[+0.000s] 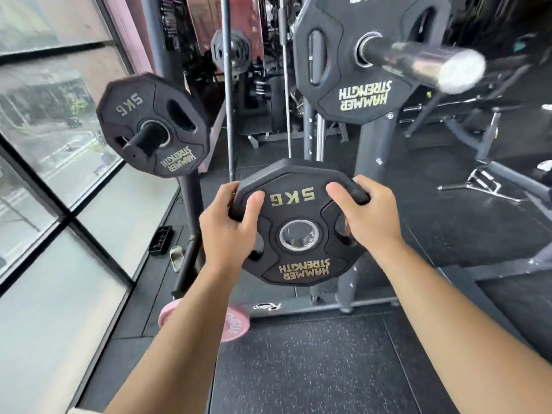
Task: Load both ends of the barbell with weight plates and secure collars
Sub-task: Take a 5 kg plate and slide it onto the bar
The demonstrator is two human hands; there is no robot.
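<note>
A black 5 kg weight plate (298,258) with gold lettering hangs in front of me at the middle of the view. My left hand (230,228) grips its left rim and my right hand (364,216) grips its right rim, thumbs on the face. Up at the right, the chrome barbell sleeve (424,62) points toward me with a large black plate (343,85) on it. No collar shows on the sleeve.
Another 5 kg plate (167,144) sits on a black storage peg at the left. A pink plate (233,324) lies on the rubber floor below my arms. Rack uprights (370,186) stand behind the held plate. Large windows (44,144) line the left side.
</note>
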